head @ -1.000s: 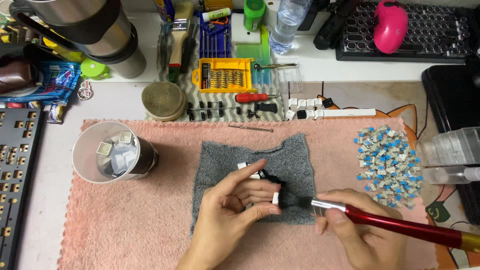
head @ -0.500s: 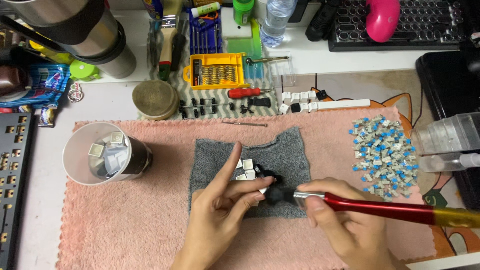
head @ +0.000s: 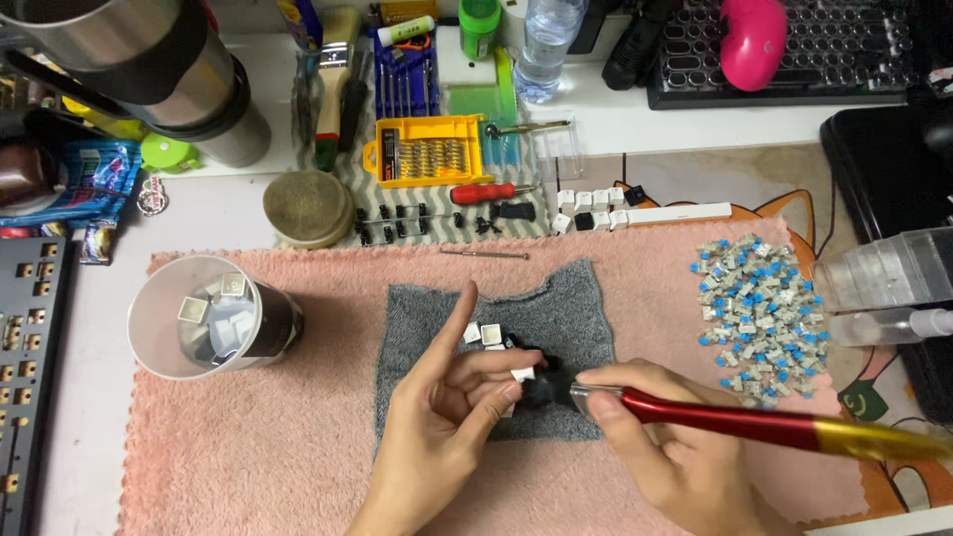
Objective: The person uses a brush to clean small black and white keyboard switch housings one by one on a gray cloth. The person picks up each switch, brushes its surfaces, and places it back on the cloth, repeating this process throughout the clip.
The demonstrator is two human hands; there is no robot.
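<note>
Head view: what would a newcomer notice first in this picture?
First, the two hands at the bottom centre over the grey cloth: the left hand pinches a small keycap while the right hand holds a red brush against it. Next, the heap of blue-and-grey switches on the right of the pink towel, and the clear cup with keycaps on its left.

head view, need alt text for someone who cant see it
A left hand holds a small keycap while the right hand brushes it with a red-handled brush over a grey cloth on a pink towel.
</note>
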